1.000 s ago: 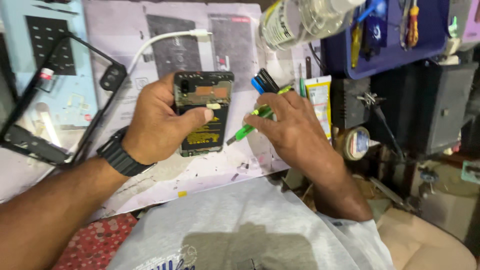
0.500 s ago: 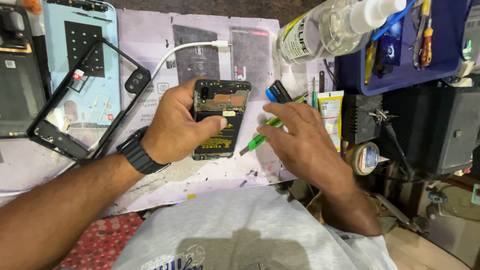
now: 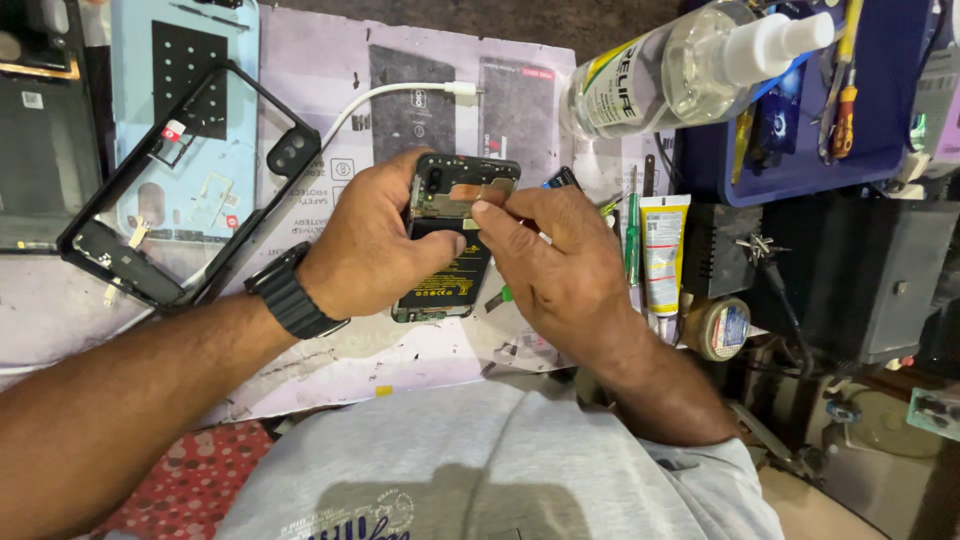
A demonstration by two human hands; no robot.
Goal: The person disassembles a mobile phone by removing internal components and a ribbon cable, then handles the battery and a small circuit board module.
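My left hand [image 3: 375,250] grips an opened phone [image 3: 455,225] with its back off, the black battery and top circuit board showing. It holds the phone just above the work mat [image 3: 330,110]. My right hand [image 3: 555,260] rests over the phone's right side, fingertips pinching at a thin flat part on the upper board. A green-handled screwdriver [image 3: 500,296] pokes out under the right palm; whether the hand grips it I cannot tell. A black watch [image 3: 290,295] is on my left wrist.
A black phone frame [image 3: 190,190] lies left on a light blue panel [image 3: 185,60]. A white cable [image 3: 400,92] runs across the mat. A clear spray bottle [image 3: 680,75], a blue tool tray [image 3: 800,130], a glue tube [image 3: 662,250] and a tape roll [image 3: 718,327] crowd the right.
My right hand has moved from beside the phone onto its upper board, fingertips now pinching there. The green screwdriver has slid under the palm. The left hand still holds the phone.
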